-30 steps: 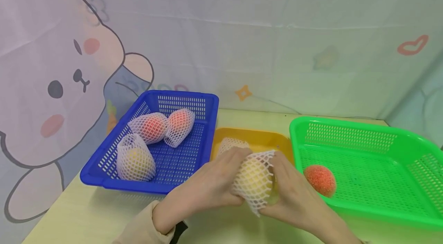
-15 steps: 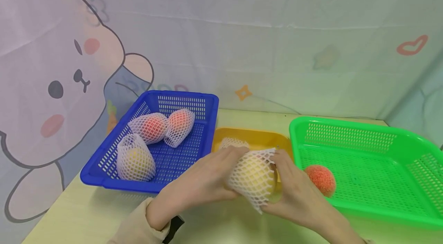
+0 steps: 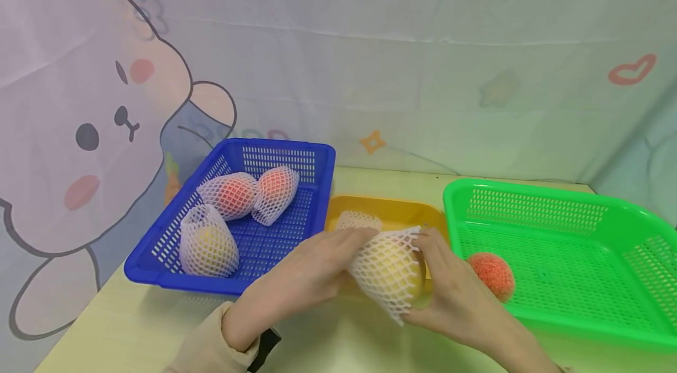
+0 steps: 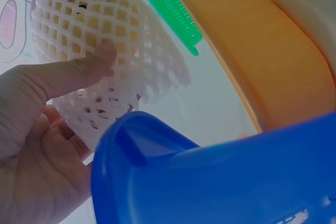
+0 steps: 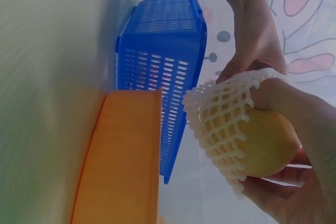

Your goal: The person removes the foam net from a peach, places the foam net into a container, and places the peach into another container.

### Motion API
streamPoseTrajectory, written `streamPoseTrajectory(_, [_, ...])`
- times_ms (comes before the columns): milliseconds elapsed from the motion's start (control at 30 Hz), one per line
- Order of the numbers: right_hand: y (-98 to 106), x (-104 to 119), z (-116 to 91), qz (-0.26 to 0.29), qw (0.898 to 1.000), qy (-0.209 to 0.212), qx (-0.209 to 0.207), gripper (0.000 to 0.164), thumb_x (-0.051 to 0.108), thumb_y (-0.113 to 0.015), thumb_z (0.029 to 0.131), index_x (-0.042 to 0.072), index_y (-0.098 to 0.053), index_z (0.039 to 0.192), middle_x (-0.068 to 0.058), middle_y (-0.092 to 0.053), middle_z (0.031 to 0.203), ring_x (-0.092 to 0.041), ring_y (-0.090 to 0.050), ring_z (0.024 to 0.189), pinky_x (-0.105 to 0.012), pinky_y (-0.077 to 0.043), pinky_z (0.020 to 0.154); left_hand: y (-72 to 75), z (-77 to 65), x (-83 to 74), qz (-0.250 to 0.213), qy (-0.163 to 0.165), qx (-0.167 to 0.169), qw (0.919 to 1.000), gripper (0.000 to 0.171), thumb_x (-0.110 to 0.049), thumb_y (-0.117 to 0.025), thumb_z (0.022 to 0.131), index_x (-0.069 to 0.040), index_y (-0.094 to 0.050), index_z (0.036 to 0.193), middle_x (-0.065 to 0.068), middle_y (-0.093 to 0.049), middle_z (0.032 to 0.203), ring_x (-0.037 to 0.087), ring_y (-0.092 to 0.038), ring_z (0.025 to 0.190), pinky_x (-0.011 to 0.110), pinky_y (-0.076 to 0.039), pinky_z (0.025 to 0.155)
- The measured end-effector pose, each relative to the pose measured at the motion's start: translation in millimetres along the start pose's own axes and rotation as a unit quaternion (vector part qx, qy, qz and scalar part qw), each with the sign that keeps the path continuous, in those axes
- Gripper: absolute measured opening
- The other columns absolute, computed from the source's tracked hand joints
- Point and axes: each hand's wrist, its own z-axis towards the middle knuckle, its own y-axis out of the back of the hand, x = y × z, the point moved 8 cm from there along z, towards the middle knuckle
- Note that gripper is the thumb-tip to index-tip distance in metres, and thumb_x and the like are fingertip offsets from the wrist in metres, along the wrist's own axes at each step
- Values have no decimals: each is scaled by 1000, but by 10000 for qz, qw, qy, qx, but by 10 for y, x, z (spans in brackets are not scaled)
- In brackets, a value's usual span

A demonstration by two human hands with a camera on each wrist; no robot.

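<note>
Between my hands is a smooth yellow fruit (image 5: 270,142), partly covered by a white foam fruit net (image 3: 385,270); its exact kind is unclear. My left hand (image 3: 304,270) grips the covered part from the left, its thumb (image 4: 79,74) lying across the mesh in the left wrist view. From the other side my right hand (image 3: 456,293) holds the fruit and the net's open edge, fingers above and thumb below. Bare yellow skin bulges from the net toward the right palm. Everything is held above the front of a yellow-orange tray (image 3: 402,211).
At left, a blue basket (image 3: 222,285) contains netted fruits (image 3: 208,248), reddish and yellow. The green basket (image 3: 550,185) at right contains a red rough-surfaced ball-like fruit (image 3: 492,276). Another white foam net (image 3: 358,220) lies in the tray. A printed cloth (image 3: 423,67) hangs behind the table.
My left hand has shifted slightly left and its thumb has slid back behind the net. A little more of the yellow fruit shows beyond the net's right edge. The baskets stay put.
</note>
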Motion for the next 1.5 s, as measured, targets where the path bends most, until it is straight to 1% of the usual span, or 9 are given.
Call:
streamPoseTrajectory(100, [-7,1,-2,-33,10000,5,27,86,26,-90,47,7,-45,119,2,-48,113,-11,-59,92,-29,-55,71,2,-1,5,15,54,43,10000,49,-3,-67,84,-11,-51,129,3,-67,117,16,-64,106,30,-51,94])
streamPoseTrajectory(167, [-9,4,-1,-37,10000,24,33,87,26,-90,47,7,-45,119,2,-48,113,-11,-59,91,-29,-55,71,2,-2,8,16,101,77,9999,48,-1,-66,84,-12,-51,129,2,-67,116,16,-64,106,30,-52,93])
streamPoseTrajectory(400, [-2,5,2,-51,9999,-6,118,87,26,-90,47,7,-45,119,2,-49,114,-10,-58,89,-27,-54,70,11,4,10,25,180,94,9998,45,-2,-64,86,-15,-52,128,1,-68,114,15,-66,102,29,-53,89])
streamPoseTrajectory(633, [13,-7,-5,-58,9997,-99,215,86,26,-89,48,8,-45,120,3,-48,114,-9,-58,90,-27,-54,70,15,1,3,132,136,65,9998,46,0,-63,85,-15,-52,127,0,-69,112,15,-66,101,29,-54,87])
streamPoseTrajectory(867, [19,-33,-12,19,9994,-197,273,85,25,-89,50,9,-45,121,4,-48,116,-8,-58,91,-27,-54,71,17,-1,1,270,63,-4,9996,44,-2,-63,86,-15,-52,126,-1,-69,109,14,-66,96,29,-54,83])
streamPoseTrajectory(1000, [30,-44,-4,74,9994,-216,256,84,24,-87,50,9,-46,121,4,-47,117,-8,-58,92,-28,-54,71,17,-7,11,315,83,-24,9995,43,-4,-63,86,-16,-53,126,-1,-70,109,14,-67,95,28,-54,81])
streamPoseTrajectory(1167, [59,-60,2,95,9994,-220,241,83,23,-87,50,8,-46,121,4,-48,117,-8,-58,94,-29,-55,72,7,-5,24,305,71,-41,9995,41,-4,-64,86,-14,-54,125,-1,-70,109,14,-67,95,28,-54,83])
streamPoseTrajectory(1333, [89,-83,0,8,9994,-264,241,83,23,-87,51,9,-46,122,5,-48,117,-8,-57,93,-29,-54,72,3,-12,44,301,48,-69,9995,38,-3,-67,84,-12,-58,120,-2,-69,107,13,-65,96,28,-53,85])
streamPoseTrajectory(1500, [132,-90,8,52,9995,-254,177,81,20,-85,52,9,-47,122,5,-47,117,-9,-58,96,-30,-55,73,7,-5,50,304,76,-50,9995,34,-2,-67,83,-15,-62,114,-4,-67,99,11,-64,87,27,-53,80])
